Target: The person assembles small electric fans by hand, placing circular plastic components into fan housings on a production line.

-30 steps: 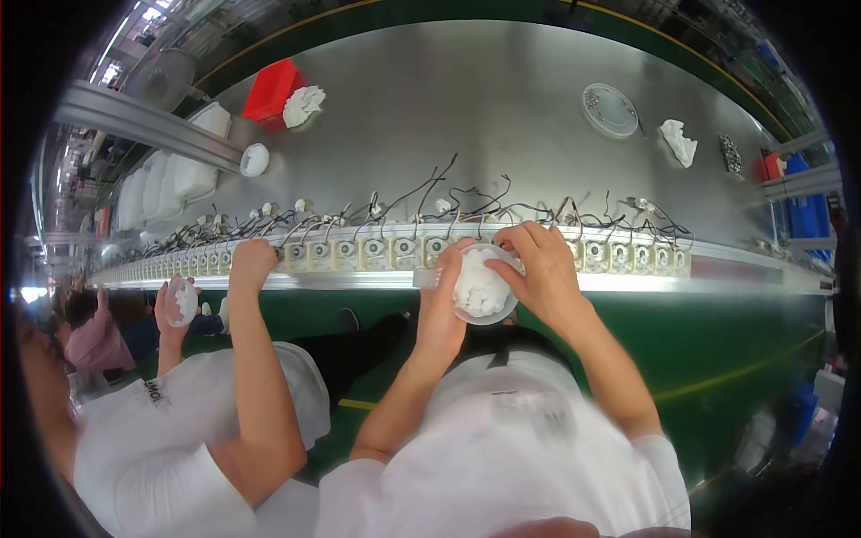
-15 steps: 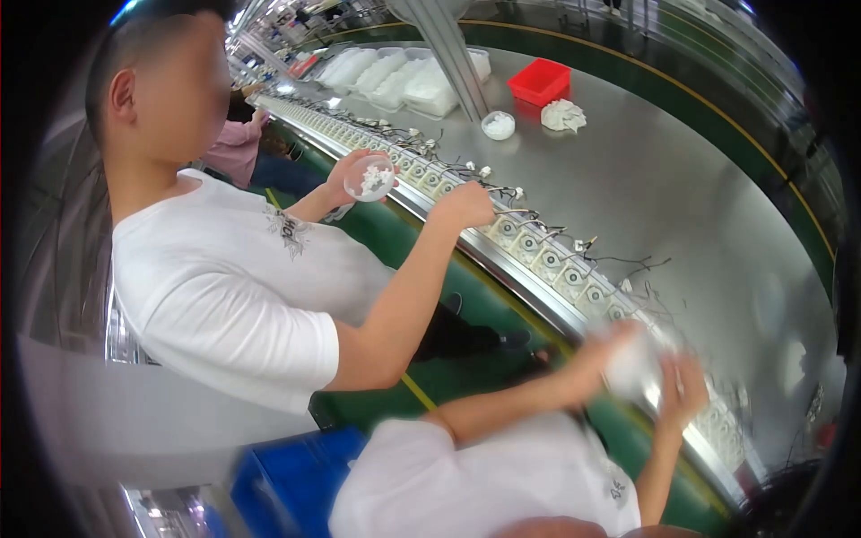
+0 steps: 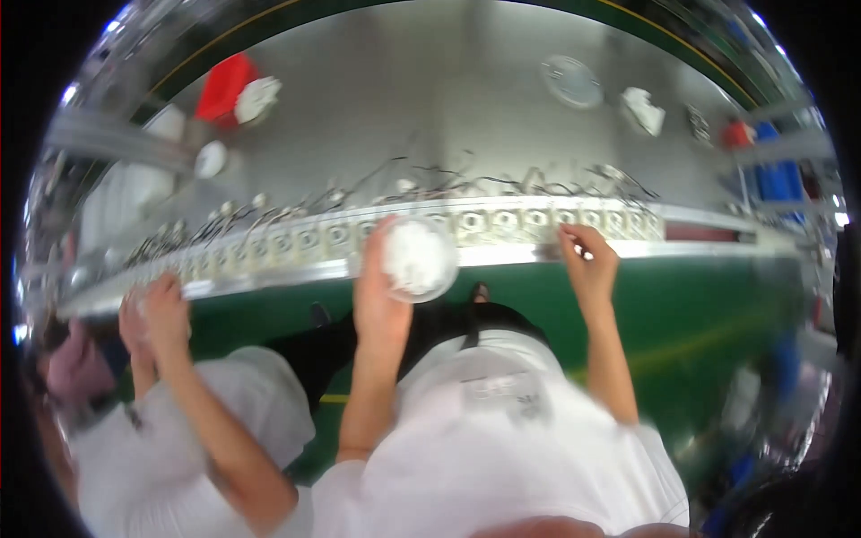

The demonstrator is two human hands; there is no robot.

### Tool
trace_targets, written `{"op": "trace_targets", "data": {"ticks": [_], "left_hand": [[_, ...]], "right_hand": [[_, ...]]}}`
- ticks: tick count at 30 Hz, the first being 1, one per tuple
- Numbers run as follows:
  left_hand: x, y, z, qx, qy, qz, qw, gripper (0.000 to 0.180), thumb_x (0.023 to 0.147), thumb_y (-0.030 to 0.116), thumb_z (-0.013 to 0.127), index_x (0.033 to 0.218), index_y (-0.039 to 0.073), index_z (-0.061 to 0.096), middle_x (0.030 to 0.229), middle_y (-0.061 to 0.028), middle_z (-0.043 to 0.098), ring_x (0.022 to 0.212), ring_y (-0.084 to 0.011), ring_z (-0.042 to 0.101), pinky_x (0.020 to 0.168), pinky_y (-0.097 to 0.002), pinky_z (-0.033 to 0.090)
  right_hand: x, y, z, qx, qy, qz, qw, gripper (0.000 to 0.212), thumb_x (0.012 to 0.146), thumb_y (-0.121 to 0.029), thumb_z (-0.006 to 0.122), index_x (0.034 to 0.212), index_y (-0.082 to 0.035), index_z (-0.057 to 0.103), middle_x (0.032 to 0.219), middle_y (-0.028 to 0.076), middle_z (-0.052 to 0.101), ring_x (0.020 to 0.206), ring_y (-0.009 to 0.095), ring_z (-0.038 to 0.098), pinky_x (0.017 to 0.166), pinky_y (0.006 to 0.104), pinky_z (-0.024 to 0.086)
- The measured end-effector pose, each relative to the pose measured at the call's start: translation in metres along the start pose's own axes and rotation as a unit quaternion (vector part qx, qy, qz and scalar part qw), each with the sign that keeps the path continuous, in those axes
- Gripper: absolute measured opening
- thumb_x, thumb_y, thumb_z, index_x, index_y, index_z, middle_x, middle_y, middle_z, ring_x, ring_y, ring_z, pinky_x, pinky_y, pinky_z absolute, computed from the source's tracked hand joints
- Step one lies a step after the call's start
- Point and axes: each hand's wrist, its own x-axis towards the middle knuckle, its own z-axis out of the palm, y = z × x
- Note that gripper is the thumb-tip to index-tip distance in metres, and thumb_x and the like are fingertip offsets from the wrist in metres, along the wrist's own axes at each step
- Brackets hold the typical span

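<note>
My left hand [image 3: 380, 300] is wrapped round the side of a clear round bowl [image 3: 449, 269] and holds it up in front of the row. Small white pieces [image 3: 414, 255] lie heaped in this bowl, blurred. To its right, my right hand [image 3: 592, 267] has thumb and forefinger brought together in a pinch; anything between the fingertips is too small to make out. It is just at the near edge of a line of square, pale units [image 3: 506, 222] with round centres. Dark wires with white ends [image 3: 439, 190] stick out behind them.
At the left, a co-worker's hands [image 3: 161, 314] are close to the row. Over the metal table [image 3: 386, 90] are a red bin [image 3: 224, 88], a white cloth [image 3: 258, 99], a small white bowl [image 3: 211, 160], a clear round lid or dish [image 3: 572, 82] and another white cloth [image 3: 643, 111].
My view has swung right and now faces the row squarely. My hands, close together around the bowl before, are now apart, with the right one away to the right.
</note>
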Motion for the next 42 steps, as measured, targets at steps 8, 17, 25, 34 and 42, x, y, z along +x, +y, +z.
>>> {"op": "trace_targets", "data": {"ticks": [8,17,25,34,42], "left_hand": [[0.004,-0.004,0.007,-0.007,-0.056,-0.041,0.998,0.039,0.098,0.029,0.043,0.127,0.003,0.047,0.121,-0.0087,0.052,0.114,-0.0204,0.051,0.097,-0.0349,0.042],[0.002,-0.005,0.003,0.012,-0.041,-0.041,0.998,0.042,0.098,0.032,0.043,0.128,0.003,0.045,0.120,-0.0101,0.053,0.114,-0.0216,0.051,0.097,-0.0365,0.043],[0.002,0.004,0.009,0.008,-0.044,-0.055,0.997,0.043,0.097,0.028,0.045,0.130,0.000,0.044,0.125,-0.0133,0.051,0.118,-0.0271,0.049,0.099,-0.0424,0.042],[0.002,0.005,0.009,0.005,-0.036,-0.061,0.997,0.044,0.097,0.028,0.045,0.131,0.000,0.043,0.128,-0.0133,0.049,0.120,-0.0273,0.047,0.101,-0.0433,0.041],[0.005,0.000,0.013,0.036,-0.036,-0.037,0.998,0.043,0.097,0.032,0.043,0.128,0.002,0.044,0.123,-0.0115,0.051,0.116,-0.0256,0.051,0.096,-0.0408,0.046]], "right_hand": [[0.002,0.005,0.004,-0.040,0.014,-0.086,0.995,0.008,0.078,-0.002,0.068,0.087,-0.002,0.067,0.080,0.007,0.065,0.063,0.015,0.060,0.053,0.0255,0.045],[0.003,0.008,0.016,-0.060,0.015,-0.095,0.994,0.008,0.076,-0.003,0.070,0.083,-0.001,0.067,0.075,0.008,0.062,0.058,0.017,0.059,0.053,0.0270,0.047],[-0.005,0.010,0.019,-0.183,0.053,-0.274,0.943,0.015,0.074,-0.004,0.070,0.088,-0.004,0.066,0.084,0.007,0.062,0.073,0.023,0.058,0.062,0.0335,0.046],[0.022,0.000,0.012,-0.204,-0.036,-0.166,0.964,0.010,0.069,0.000,0.067,0.073,-0.008,0.061,0.073,0.003,0.059,0.074,0.022,0.057,0.069,0.0380,0.035],[0.037,-0.001,0.013,-0.329,-0.105,-0.230,0.910,0.007,0.069,-0.005,0.066,0.070,-0.009,0.061,0.074,0.006,0.058,0.079,0.023,0.058,0.075,0.0392,0.034]]}}
